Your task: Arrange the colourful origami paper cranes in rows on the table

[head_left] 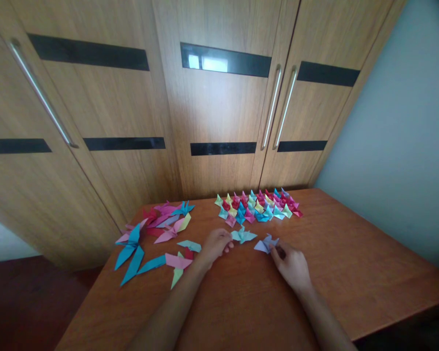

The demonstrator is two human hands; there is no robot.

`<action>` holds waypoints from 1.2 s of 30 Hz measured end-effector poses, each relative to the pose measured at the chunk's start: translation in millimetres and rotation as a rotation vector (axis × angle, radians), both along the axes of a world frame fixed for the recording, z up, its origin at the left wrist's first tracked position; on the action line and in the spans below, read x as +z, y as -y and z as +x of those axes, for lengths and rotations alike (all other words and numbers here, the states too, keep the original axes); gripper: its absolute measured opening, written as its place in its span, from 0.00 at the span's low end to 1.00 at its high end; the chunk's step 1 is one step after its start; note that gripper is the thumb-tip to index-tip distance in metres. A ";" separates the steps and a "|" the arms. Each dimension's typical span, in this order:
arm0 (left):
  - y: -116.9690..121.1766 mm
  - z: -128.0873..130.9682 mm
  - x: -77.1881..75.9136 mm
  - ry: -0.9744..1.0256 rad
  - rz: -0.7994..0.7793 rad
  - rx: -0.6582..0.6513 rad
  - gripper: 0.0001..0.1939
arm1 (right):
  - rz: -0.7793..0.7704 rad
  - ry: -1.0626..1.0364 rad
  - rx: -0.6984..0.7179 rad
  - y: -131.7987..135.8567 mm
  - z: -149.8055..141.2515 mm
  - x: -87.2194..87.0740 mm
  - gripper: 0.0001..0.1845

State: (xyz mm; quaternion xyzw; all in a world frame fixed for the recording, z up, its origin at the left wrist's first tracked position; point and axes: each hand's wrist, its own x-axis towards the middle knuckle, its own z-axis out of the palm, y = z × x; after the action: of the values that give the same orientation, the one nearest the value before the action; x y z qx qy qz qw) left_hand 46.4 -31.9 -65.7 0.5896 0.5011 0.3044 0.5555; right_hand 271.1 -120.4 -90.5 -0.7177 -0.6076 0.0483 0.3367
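A mint-green origami crane [243,235] with spread wings is pinched at its left wing tip by my left hand [216,246]. To its right, a lavender origami crane [266,244] is held at its right side between the thumb and fingers of my right hand [291,265]. Both cranes are low over the wooden table [237,302]; I cannot tell whether they touch it. Just beyond them stand several rows of small folded cranes [259,206] in pink, red, yellow, green and blue.
At the left lies a loose pile of paper cranes [170,231], with a large blue crane [131,248] near the table's left edge. A pale green folded piece [190,245] rests beside my left wrist. Behind the table rises a wooden wardrobe [219,107] with metal handles.
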 end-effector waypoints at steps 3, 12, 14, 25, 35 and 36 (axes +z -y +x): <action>-3.5 -14.5 -4.7 -0.042 0.039 0.024 0.08 | -0.004 0.015 -0.023 -0.4 -0.1 -0.2 0.17; -8.5 -15.6 -19.4 -0.120 0.131 0.094 0.08 | -0.050 0.038 -0.022 0.7 -3.3 3.9 0.17; -9.4 -15.0 -19.1 -0.130 0.134 0.107 0.08 | -0.063 0.043 -0.028 0.4 -3.6 4.1 0.17; -8.9 -14.5 -15.1 -0.126 0.150 0.137 0.08 | -0.056 0.059 -0.043 0.0 -2.6 2.2 0.17; -5.9 -18.0 -18.2 -0.148 0.187 0.153 0.12 | -0.077 0.070 -0.025 0.9 -3.8 3.7 0.16; -5.3 -18.5 -17.9 -0.149 0.190 0.154 0.13 | -0.082 0.081 -0.027 0.7 -3.8 3.3 0.16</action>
State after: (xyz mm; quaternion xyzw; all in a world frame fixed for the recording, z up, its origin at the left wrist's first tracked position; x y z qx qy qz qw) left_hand 28.0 -26.7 -83.5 0.6205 0.5535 0.3477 0.4334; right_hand 267.2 -121.1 -87.2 -0.7403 -0.6086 0.0395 0.2827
